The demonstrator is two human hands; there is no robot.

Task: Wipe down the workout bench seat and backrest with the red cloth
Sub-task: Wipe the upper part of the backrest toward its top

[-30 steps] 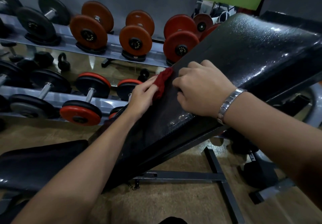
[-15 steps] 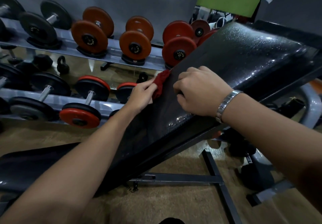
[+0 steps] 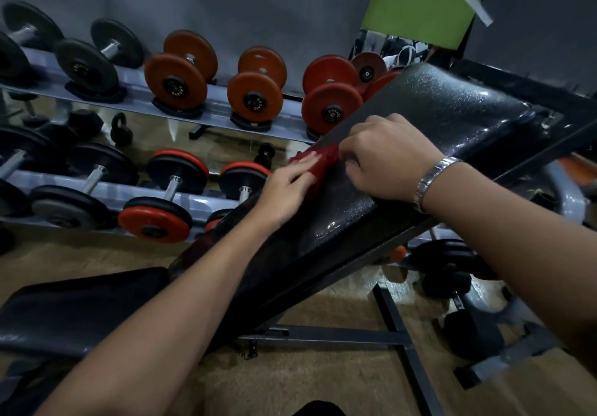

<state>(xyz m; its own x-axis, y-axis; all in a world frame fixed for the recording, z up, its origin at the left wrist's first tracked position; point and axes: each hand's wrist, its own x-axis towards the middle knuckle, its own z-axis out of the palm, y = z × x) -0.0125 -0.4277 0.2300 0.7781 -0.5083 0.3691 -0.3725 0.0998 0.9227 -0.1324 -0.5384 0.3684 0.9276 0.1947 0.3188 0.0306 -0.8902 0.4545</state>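
Observation:
The red cloth (image 3: 323, 165) lies bunched on the far edge of the inclined black backrest (image 3: 452, 115), which slopes up to the right and glistens wet. My left hand (image 3: 287, 186) lies on the cloth's left part with fairly straight fingers, slightly blurred. My right hand (image 3: 384, 157), with a metal watch at the wrist, has curled fingers pinching the cloth's right end. The flat black seat (image 3: 80, 305) sits low at the left, under my left forearm.
A two-tier rack (image 3: 206, 98) of black, orange and red dumbbells runs along the grey wall behind the bench. A small kettlebell (image 3: 121, 129) stands on the floor. The bench's dark steel frame (image 3: 397, 338) crosses the brown floor below. More equipment sits at the right.
The cloth has spread wider between my hands, and my left hand's fingers have stretched out over it. Both hands stay at the backrest's far edge; the view has shifted slightly.

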